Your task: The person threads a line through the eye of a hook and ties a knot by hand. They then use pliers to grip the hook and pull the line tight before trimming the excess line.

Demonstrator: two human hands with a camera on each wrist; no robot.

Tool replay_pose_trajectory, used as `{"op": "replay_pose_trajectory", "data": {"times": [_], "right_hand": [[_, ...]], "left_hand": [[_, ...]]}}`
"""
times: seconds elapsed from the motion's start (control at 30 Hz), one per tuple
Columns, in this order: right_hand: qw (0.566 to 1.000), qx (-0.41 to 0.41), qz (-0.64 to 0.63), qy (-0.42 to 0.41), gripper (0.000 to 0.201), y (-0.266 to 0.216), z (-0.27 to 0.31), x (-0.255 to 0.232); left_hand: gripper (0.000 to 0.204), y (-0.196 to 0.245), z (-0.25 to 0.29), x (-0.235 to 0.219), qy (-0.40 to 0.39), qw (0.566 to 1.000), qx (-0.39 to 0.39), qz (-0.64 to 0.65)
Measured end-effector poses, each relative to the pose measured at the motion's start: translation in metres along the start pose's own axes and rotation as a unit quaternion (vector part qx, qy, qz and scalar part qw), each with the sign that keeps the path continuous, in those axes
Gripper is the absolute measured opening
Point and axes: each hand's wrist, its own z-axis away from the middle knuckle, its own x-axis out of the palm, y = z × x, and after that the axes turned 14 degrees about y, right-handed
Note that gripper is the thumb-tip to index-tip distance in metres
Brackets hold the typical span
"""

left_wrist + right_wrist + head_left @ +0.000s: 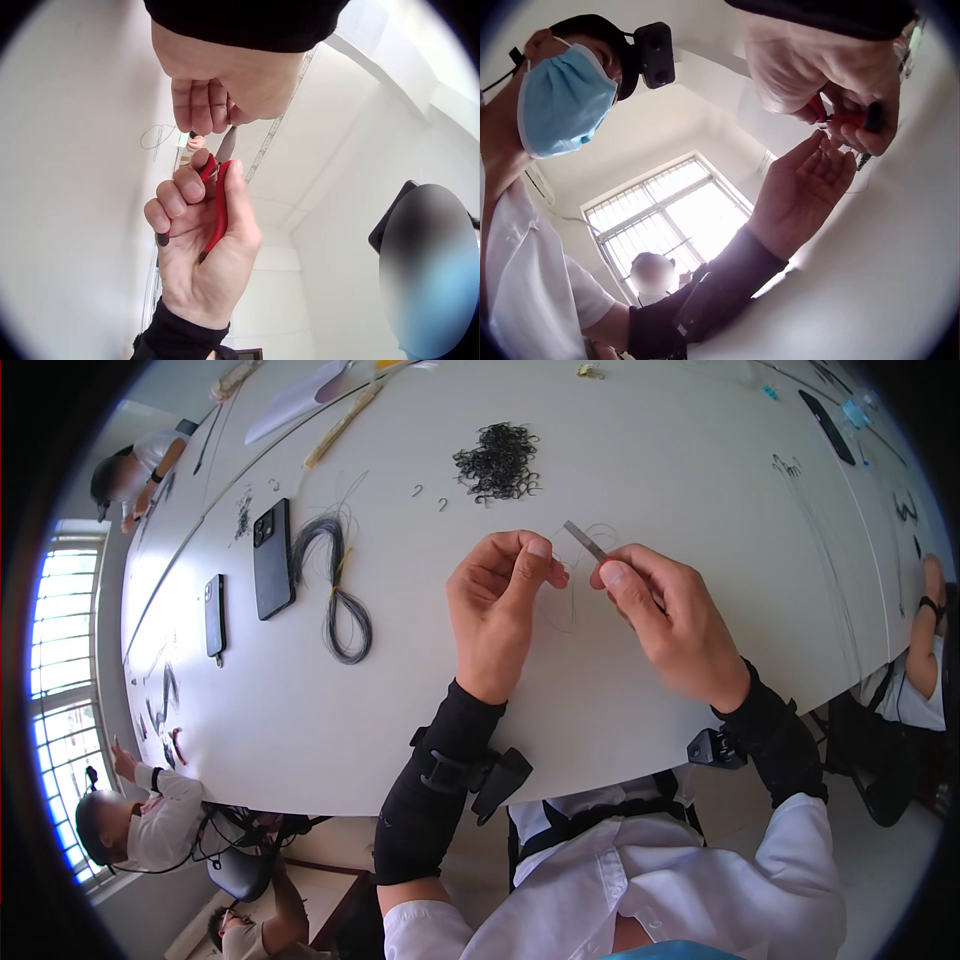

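My left hand [497, 615] has its thumb and forefinger pinched together, with thin clear line [573, 592] looping beside the fingertips. Whether something small is also between them is too fine to tell. My right hand [668, 618] grips pliers [584, 540], their metal nose pointing up and left, a short gap from the left fingertips. In the left wrist view, the red handles of the pliers [221, 214] lie across the right palm, below my left hand [225, 82]. The right wrist view shows the left hand [802, 195] close under the right hand [825, 75].
Beyond the hands lies a pile of black hooks [498, 463], with a few loose hooks [443, 505] beside it. To the left are a coiled dark line bundle [345, 625] and two phones [272, 560]. Other people sit around the white table [400, 760].
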Motion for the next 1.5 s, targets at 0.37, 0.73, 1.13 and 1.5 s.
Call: {"op": "replay_pose_trajectory", "data": {"times": [0.37, 0.73, 1.13, 1.5], "right_hand": [[0.974, 0.041, -0.059, 0.214, 0.04, 0.049, -0.039, -0.114], [0.96, 0.092, 0.105, 0.244, 0.039, 0.079, -0.045, -0.196], [0.995, 0.056, -0.007, -0.078, 0.039, -0.005, -0.01, -0.096], [0.972, 0.131, -0.127, -0.151, 0.04, -0.005, -0.009, -0.014]], "left_hand": [[0.021, 0.001, -0.007, -0.007, 0.023, 0.999, 0.029, -0.003], [0.017, 0.002, -0.008, -0.006, 0.041, 0.997, 0.059, -0.029], [0.015, 0.004, -0.008, -0.007, 0.049, 0.986, 0.137, -0.084], [0.008, 0.003, -0.005, -0.005, 0.032, 0.957, 0.237, -0.162]]}}
